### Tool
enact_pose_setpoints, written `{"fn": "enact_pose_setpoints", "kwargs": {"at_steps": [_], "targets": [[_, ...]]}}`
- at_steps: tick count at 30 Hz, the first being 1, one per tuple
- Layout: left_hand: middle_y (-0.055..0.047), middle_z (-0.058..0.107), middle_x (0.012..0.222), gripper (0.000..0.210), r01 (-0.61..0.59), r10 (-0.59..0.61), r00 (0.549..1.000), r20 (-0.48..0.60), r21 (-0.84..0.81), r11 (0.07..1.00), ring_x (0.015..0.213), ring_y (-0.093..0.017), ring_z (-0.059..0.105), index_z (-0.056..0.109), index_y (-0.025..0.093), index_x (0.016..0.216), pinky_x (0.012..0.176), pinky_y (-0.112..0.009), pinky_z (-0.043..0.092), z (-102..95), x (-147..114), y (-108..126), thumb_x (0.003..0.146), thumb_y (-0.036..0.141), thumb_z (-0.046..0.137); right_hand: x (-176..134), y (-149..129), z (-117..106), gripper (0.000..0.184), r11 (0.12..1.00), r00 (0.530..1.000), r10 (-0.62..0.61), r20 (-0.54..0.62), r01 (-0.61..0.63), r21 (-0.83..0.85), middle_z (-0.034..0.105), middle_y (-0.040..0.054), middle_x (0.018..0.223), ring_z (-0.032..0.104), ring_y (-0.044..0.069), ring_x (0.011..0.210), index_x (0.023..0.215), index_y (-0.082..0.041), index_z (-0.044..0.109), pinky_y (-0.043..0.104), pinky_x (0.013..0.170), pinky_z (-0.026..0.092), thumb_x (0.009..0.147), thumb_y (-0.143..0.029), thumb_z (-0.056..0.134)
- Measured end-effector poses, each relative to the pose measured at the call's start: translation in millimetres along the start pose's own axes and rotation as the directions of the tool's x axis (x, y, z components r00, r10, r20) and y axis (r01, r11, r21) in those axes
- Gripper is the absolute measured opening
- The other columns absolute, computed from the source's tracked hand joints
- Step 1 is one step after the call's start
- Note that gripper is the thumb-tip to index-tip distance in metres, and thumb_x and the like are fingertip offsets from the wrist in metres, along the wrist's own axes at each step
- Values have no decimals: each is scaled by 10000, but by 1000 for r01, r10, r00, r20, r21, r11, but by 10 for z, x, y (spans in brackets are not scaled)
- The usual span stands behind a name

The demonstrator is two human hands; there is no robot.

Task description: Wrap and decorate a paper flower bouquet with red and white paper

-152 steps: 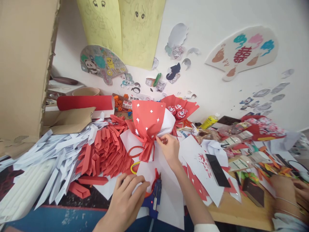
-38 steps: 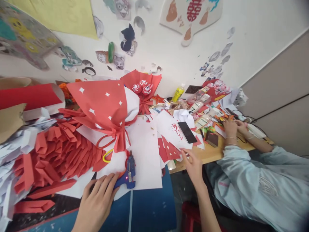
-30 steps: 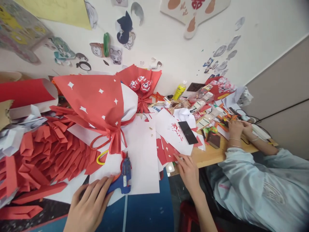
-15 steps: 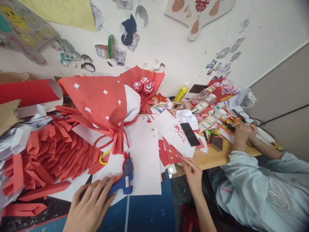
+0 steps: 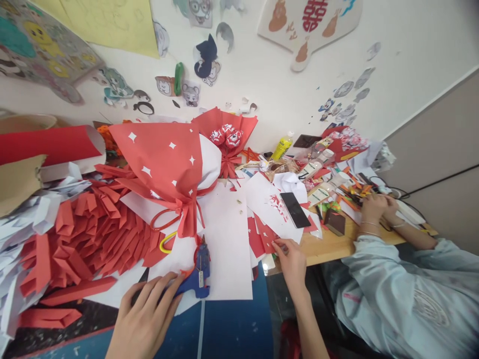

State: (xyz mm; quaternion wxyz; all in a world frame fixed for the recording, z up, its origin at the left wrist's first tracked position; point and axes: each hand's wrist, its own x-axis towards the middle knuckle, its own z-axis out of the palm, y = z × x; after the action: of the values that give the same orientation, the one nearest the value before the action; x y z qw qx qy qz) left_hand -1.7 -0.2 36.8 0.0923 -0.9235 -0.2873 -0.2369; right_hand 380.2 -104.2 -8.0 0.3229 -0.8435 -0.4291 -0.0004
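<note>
My left hand [image 5: 149,311] rests palm down at the front of the desk, fingers stretched and slightly apart. Its fingertips lie beside the handle of a blue glue gun [image 5: 200,274], and a dark thing under the hand is mostly hidden. My right hand [image 5: 292,264] pinches the near edge of red paper with white stars [image 5: 264,230] between thumb and forefinger. Behind the glue gun lies a bouquet wrapped in red star-patterned paper [image 5: 160,159]. Yellow-handled scissors [image 5: 164,243] are partly covered beside it.
Folded red paper pieces [image 5: 93,234] heap up at left, with white ones [image 5: 47,209] beyond. A white sheet [image 5: 230,249] and black phone [image 5: 295,209] lie in the middle. A second bouquet [image 5: 227,134] stands behind. At right, another person's hands [image 5: 376,207] work over clutter.
My right hand has moved a little left along the red paper's edge, its fingers more curled. My left hand stays by the glue gun. The view has shifted slightly.
</note>
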Motion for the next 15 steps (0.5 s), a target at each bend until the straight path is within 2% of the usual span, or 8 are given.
{"fn": "enact_pose_setpoints", "kwargs": {"at_steps": [6, 10, 13, 15], "targets": [[-104, 736, 1127, 289, -21, 21, 999, -26, 5, 1000, 945, -246, 656, 676, 173, 1204, 883, -440, 374, -44, 47, 5, 1004, 268, 490, -26, -3, 13, 485, 976, 992, -126, -18, 121, -179, 715, 88, 921, 616, 233, 824, 928, -192, 732, 331, 727, 445, 1013, -527, 392], [-106, 745, 1098, 265, 22, -24, 998, -56, -33, 999, 934, -250, 661, 679, 153, 1180, 884, -440, 375, -74, 119, 42, 1000, 238, 504, -2, 1, 5, 465, 944, 981, -192, 21, 190, -269, 711, 88, 915, 611, 243, 849, 923, -184, 720, 351, 752, 441, 1034, -460, 362], [-90, 752, 1079, 250, 27, -35, 995, -93, -79, 996, 911, -239, 665, 679, 158, 1166, 879, -424, 372, -102, 167, 56, 993, 243, 521, 11, 11, -16, 454, 953, 983, -182, 39, 186, -240, 707, 91, 907, 610, 247, 857, 914, -183, 710, 368, 766, 443, 1026, -459, 368], [-81, 753, 1071, 249, 55, -68, 992, -105, -118, 992, 908, -233, 666, 677, 172, 1168, 882, -416, 371, -119, 197, 67, 998, 246, 511, 19, 6, -48, 437, 983, 992, -122, 22, 124, -139, 708, 89, 902, 611, 239, 828, 902, -186, 715, 371, 760, 450, 997, -496, 422]]}}
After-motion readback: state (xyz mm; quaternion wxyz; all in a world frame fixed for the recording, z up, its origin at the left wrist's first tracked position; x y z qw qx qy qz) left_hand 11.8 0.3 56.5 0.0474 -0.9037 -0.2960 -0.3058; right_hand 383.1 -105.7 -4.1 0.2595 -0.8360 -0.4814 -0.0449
